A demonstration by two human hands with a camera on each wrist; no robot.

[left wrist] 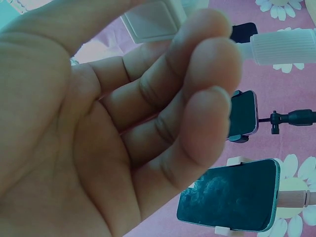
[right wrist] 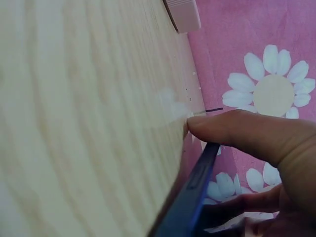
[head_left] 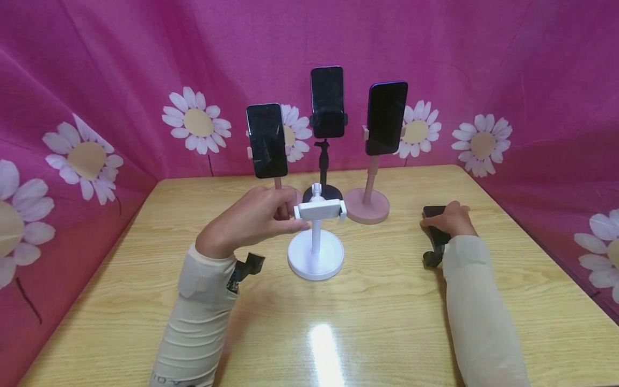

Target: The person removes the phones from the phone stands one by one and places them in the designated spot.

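Note:
My left hand [head_left: 253, 219] pinches the left end of the white clamp [head_left: 320, 209] on a white phone stand [head_left: 316, 263]. The clamp holds no phone. In the left wrist view the fingers [left wrist: 207, 123] are curled, and the pale clamp [left wrist: 153, 22] shows behind them. Over at the right, my right hand [head_left: 453, 219] grips a dark phone [head_left: 439, 236] by its sides, low over the table. The right wrist view shows this phone [right wrist: 190, 197] edge-on, with the thumb [right wrist: 232, 127] at its edge; whether it touches the wood I cannot tell.
Behind the white stand, three upright phones stand in holders: a left phone [head_left: 267, 141] on a pink stand, a middle phone [head_left: 328, 99] on a black stand, a right phone [head_left: 387, 118] on another pink stand [head_left: 367, 207]. A pink flowered cloth [head_left: 121, 48] hangs around the wooden table [head_left: 377, 317].

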